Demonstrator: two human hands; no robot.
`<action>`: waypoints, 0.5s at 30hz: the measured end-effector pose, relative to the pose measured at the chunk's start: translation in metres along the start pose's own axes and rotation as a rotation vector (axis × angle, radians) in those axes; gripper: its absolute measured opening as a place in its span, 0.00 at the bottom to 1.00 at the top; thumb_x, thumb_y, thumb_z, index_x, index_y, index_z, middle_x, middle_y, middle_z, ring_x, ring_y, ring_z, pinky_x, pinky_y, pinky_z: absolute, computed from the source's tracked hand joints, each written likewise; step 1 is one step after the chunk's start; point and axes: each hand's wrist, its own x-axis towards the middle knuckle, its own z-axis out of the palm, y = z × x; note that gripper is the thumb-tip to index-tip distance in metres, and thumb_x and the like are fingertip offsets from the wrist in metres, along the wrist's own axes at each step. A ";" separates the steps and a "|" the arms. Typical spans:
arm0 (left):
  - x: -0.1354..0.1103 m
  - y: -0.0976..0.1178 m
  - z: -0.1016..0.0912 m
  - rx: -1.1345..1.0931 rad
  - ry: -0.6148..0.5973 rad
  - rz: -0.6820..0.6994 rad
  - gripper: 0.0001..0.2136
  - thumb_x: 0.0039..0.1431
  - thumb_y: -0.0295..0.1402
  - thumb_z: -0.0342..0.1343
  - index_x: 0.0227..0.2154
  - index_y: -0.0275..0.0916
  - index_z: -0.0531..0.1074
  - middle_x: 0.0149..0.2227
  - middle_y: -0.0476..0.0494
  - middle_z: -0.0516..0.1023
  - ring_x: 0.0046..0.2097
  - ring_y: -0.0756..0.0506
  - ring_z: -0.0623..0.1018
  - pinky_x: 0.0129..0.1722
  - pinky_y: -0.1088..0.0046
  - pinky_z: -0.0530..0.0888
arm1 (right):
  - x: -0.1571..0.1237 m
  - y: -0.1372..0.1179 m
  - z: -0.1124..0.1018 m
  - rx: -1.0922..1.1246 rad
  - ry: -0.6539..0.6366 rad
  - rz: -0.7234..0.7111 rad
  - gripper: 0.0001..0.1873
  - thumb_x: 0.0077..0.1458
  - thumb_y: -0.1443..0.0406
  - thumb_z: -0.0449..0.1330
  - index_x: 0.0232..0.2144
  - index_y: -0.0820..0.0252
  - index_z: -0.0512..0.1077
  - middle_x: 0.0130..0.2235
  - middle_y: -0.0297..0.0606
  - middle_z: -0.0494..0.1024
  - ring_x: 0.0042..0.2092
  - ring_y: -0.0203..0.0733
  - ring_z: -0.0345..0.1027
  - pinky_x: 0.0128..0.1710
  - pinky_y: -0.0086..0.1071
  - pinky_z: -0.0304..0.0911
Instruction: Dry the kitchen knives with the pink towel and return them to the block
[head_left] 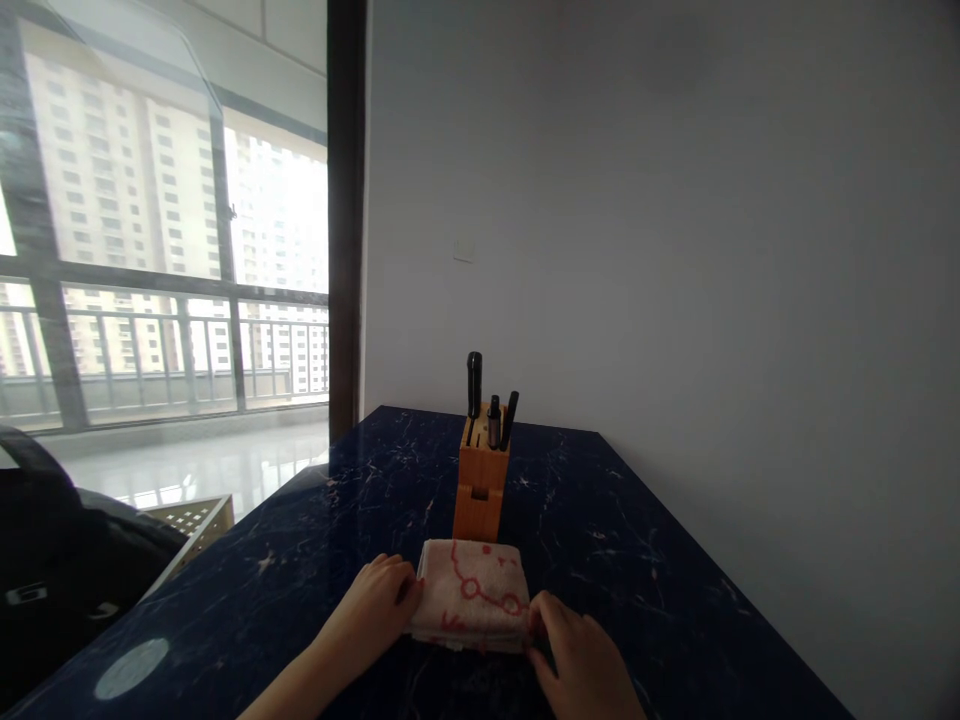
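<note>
Left hand point(367, 610) is resting curled on the folded red-patterned towel point(471, 590) at bottom center, right hand point(577, 650) is touching its right edge, grip unclear, knife block point(480, 480) just behind on the counter point(660, 590)

L hand point(371, 605), R hand point(577, 650), bare forearms point(289, 680)

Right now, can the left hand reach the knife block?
Probably yes: the left hand rests on the folded towel, and the wooden knife block stands behind it, nothing else between.

The folded towel point(471, 596) lies on the counter point(285, 590) between the left hand point(371, 610) and right hand point(581, 650); behind it stands a knife block point(480, 480), perhaps near the wall point(675, 250).
</note>
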 end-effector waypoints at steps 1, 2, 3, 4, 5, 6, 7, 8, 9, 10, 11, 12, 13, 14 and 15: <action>0.000 0.000 0.000 -0.012 0.000 0.001 0.15 0.58 0.35 0.41 0.21 0.39 0.69 0.27 0.46 0.73 0.34 0.46 0.70 0.36 0.70 0.61 | 0.000 0.000 -0.001 0.003 -0.003 0.006 0.12 0.44 0.75 0.51 0.31 0.55 0.63 0.34 0.31 0.73 0.36 0.39 0.68 0.33 0.29 0.55; 0.000 0.000 0.000 -0.024 0.000 0.003 0.15 0.58 0.36 0.41 0.22 0.39 0.69 0.27 0.46 0.73 0.34 0.46 0.70 0.36 0.71 0.61 | -0.001 0.000 -0.002 0.005 -0.003 0.010 0.11 0.44 0.74 0.51 0.31 0.55 0.63 0.33 0.30 0.73 0.36 0.39 0.68 0.33 0.29 0.55; 0.000 0.001 0.000 -0.036 0.000 0.006 0.15 0.58 0.35 0.41 0.22 0.39 0.69 0.27 0.46 0.73 0.34 0.46 0.70 0.36 0.71 0.61 | -0.001 0.000 -0.003 0.006 -0.003 0.010 0.11 0.44 0.74 0.51 0.31 0.55 0.63 0.33 0.31 0.73 0.36 0.39 0.68 0.33 0.29 0.55; 0.000 0.001 0.000 -0.044 0.000 0.007 0.14 0.57 0.35 0.41 0.23 0.39 0.69 0.28 0.46 0.73 0.34 0.46 0.70 0.36 0.71 0.61 | -0.001 0.000 -0.004 0.008 -0.001 0.007 0.11 0.45 0.74 0.51 0.31 0.55 0.63 0.34 0.31 0.72 0.36 0.39 0.68 0.33 0.29 0.55; 0.000 0.002 0.000 -0.047 0.002 0.006 0.14 0.57 0.35 0.42 0.23 0.39 0.69 0.28 0.46 0.73 0.34 0.46 0.70 0.36 0.71 0.62 | -0.002 0.001 -0.004 0.010 0.002 0.004 0.11 0.45 0.74 0.51 0.31 0.55 0.63 0.34 0.31 0.72 0.36 0.39 0.68 0.32 0.29 0.55; -0.001 0.003 -0.001 -0.044 0.004 0.007 0.14 0.57 0.35 0.42 0.23 0.39 0.69 0.28 0.46 0.73 0.34 0.46 0.70 0.37 0.71 0.62 | -0.002 0.001 -0.003 0.011 0.009 0.001 0.11 0.45 0.74 0.51 0.31 0.55 0.63 0.34 0.31 0.72 0.36 0.39 0.68 0.32 0.29 0.55; -0.001 0.004 -0.002 -0.036 0.007 0.008 0.14 0.57 0.35 0.41 0.24 0.39 0.69 0.28 0.46 0.72 0.34 0.46 0.70 0.37 0.71 0.62 | -0.002 0.002 -0.003 0.011 0.018 0.000 0.11 0.44 0.74 0.51 0.31 0.55 0.63 0.34 0.31 0.72 0.36 0.38 0.68 0.32 0.29 0.55; -0.001 0.005 -0.003 -0.026 0.011 0.008 0.14 0.57 0.34 0.41 0.24 0.39 0.70 0.28 0.46 0.72 0.35 0.46 0.70 0.38 0.70 0.62 | -0.002 0.002 -0.002 0.011 0.030 0.001 0.11 0.44 0.74 0.52 0.30 0.55 0.63 0.33 0.31 0.72 0.35 0.38 0.68 0.32 0.29 0.55; -0.002 0.006 -0.004 -0.015 0.017 0.006 0.14 0.58 0.34 0.41 0.24 0.39 0.70 0.29 0.46 0.72 0.35 0.46 0.70 0.38 0.70 0.62 | -0.002 0.003 -0.001 0.012 0.040 0.002 0.11 0.43 0.74 0.52 0.30 0.55 0.63 0.33 0.31 0.72 0.35 0.38 0.68 0.32 0.29 0.55; -0.003 0.007 -0.005 -0.007 0.025 0.003 0.14 0.58 0.34 0.41 0.25 0.40 0.70 0.29 0.46 0.72 0.36 0.45 0.70 0.38 0.70 0.62 | -0.002 0.004 0.000 0.016 0.045 -0.001 0.11 0.43 0.74 0.52 0.30 0.55 0.63 0.33 0.30 0.72 0.35 0.38 0.68 0.32 0.28 0.55; -0.004 0.008 -0.006 -0.002 0.035 0.000 0.13 0.58 0.33 0.41 0.26 0.40 0.70 0.29 0.46 0.72 0.36 0.45 0.70 0.39 0.70 0.61 | -0.002 0.004 0.000 0.021 0.048 -0.005 0.11 0.43 0.74 0.51 0.30 0.55 0.63 0.33 0.30 0.72 0.35 0.38 0.68 0.32 0.28 0.55; -0.004 0.009 -0.007 0.000 0.047 -0.001 0.13 0.58 0.33 0.41 0.27 0.40 0.70 0.30 0.46 0.72 0.36 0.45 0.70 0.39 0.70 0.61 | -0.002 0.005 0.001 0.028 0.050 -0.010 0.11 0.44 0.74 0.51 0.30 0.55 0.63 0.32 0.30 0.72 0.35 0.37 0.68 0.32 0.28 0.55; -0.005 0.009 -0.008 0.000 0.059 -0.002 0.12 0.58 0.33 0.42 0.28 0.41 0.70 0.30 0.47 0.72 0.36 0.46 0.69 0.39 0.70 0.61 | -0.002 0.006 0.002 0.033 0.056 -0.012 0.11 0.44 0.74 0.51 0.30 0.55 0.62 0.32 0.30 0.72 0.34 0.37 0.68 0.32 0.28 0.55; -0.006 0.009 -0.009 -0.003 0.068 -0.001 0.11 0.57 0.33 0.42 0.30 0.41 0.70 0.31 0.47 0.72 0.36 0.46 0.69 0.39 0.70 0.62 | -0.002 0.006 0.003 0.037 0.066 -0.012 0.11 0.44 0.74 0.51 0.30 0.54 0.62 0.32 0.30 0.72 0.34 0.37 0.68 0.31 0.28 0.55; -0.006 0.009 -0.009 -0.006 0.074 -0.001 0.10 0.57 0.33 0.43 0.31 0.42 0.70 0.31 0.47 0.72 0.37 0.46 0.69 0.39 0.69 0.62 | -0.002 0.007 0.004 0.040 0.081 -0.009 0.11 0.44 0.74 0.51 0.30 0.55 0.62 0.32 0.30 0.72 0.34 0.37 0.68 0.31 0.28 0.55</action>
